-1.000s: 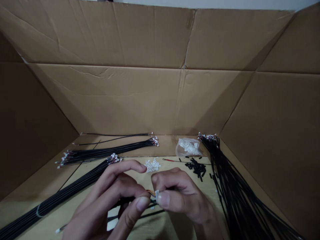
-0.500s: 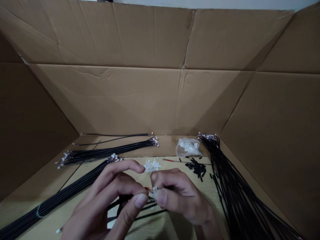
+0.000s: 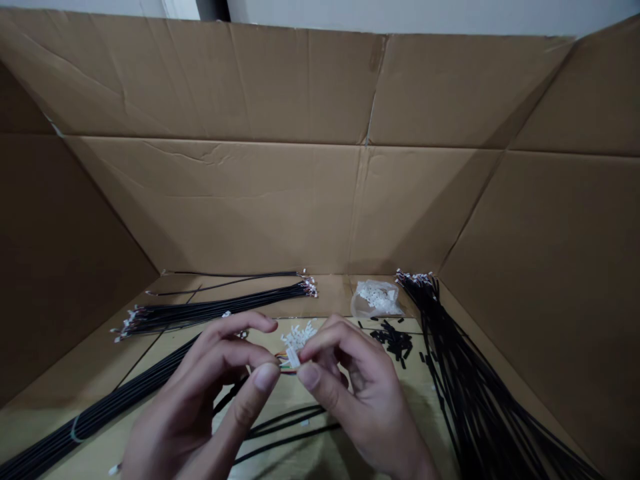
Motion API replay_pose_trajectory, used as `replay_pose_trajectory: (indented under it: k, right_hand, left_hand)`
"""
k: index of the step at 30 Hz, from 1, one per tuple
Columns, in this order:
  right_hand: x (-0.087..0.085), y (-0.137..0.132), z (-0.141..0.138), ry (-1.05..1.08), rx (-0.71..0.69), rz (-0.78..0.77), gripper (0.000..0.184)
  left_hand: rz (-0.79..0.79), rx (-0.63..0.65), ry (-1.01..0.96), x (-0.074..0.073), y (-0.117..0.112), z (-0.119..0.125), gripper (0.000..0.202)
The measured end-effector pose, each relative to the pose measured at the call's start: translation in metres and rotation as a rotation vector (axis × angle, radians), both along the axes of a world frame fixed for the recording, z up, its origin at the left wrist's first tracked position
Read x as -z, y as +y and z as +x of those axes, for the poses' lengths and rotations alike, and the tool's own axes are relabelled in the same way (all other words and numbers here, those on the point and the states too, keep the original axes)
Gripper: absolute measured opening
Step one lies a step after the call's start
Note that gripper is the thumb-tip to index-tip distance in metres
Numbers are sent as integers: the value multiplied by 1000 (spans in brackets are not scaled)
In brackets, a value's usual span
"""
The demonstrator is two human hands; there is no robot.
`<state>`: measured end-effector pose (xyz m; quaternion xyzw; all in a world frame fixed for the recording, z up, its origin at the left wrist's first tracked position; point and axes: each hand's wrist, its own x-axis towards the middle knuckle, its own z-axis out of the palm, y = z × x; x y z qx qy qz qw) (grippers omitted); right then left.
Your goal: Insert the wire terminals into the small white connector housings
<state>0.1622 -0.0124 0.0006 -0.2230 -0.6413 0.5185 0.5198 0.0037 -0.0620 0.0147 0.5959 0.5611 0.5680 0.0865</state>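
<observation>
My left hand (image 3: 210, 393) pinches the coloured wire ends of a black cable (image 3: 280, 421) between thumb and fingers. Close against it, my right hand (image 3: 350, 393) pinches a small white connector (image 3: 293, 358) at the tips of thumb and forefinger, right where the wires end. Both hands hover low over the table, in front of a small heap of white connectors (image 3: 299, 335). The cable trails down and back under my hands.
Tall cardboard walls (image 3: 300, 200) enclose the table on three sides. Bundles of black cables (image 3: 210, 308) lie at the left, a big fan of cables (image 3: 470, 387) at the right. A clear bag of white connectors (image 3: 376, 298) and scattered black sleeves (image 3: 395, 339) lie behind.
Both hands have lifted a little and moved away from me, with the connector and wire ends raised nearer the white heap. The right fingers have spread more; the view has tilted slightly.
</observation>
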Motion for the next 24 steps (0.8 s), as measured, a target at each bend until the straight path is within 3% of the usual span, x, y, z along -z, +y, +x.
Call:
replay_pose_trajectory:
  k: [6,12,17,21,24]
  right_hand:
    - [-4,-3,-5,-52,32,35,14]
    - [-6,0,1,35,-181,-208,9]
    - [-8,9,7,48,-246,-327,18]
    - [-3,13,3,59,-254,-430,23]
    - [1,12,1,122,-250,-437,22]
  left_hand:
    - [65,48,127,6,5,-14,12]
    - [34,100,180,2,2,-19,13]
    - [-31,133,164,-5,2,-14,21]
    - [56,188,244,-4,6,-14,13]
    - [138,161,330,-2,7,-15,7]
